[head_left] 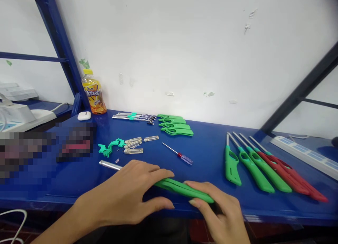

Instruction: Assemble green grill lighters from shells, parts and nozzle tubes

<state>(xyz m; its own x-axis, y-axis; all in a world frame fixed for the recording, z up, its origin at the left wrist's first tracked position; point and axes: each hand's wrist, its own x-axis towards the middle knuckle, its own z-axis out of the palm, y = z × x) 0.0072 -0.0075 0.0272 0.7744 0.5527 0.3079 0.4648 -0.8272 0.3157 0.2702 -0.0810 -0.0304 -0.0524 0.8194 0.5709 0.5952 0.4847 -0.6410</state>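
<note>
A green long-nosed lighter lies across both hands near the table's front edge, its metal tube pointing left. My left hand is wrapped over its front half and hides the trigger area. With thumb and fingers, my right hand pinches the handle's rear end. A dark seam gap runs along the handle between its two shell halves. Just beyond the hands lies a screwdriver with a clear purple and red handle. Left of it are clear fuel tanks and small green plastic trigger parts.
Several green handle shells and metal tubes with wires lie at the back. Green and red lighters rest in a row on the right, beside a white power strip. A drink bottle and white earbud case stand back left.
</note>
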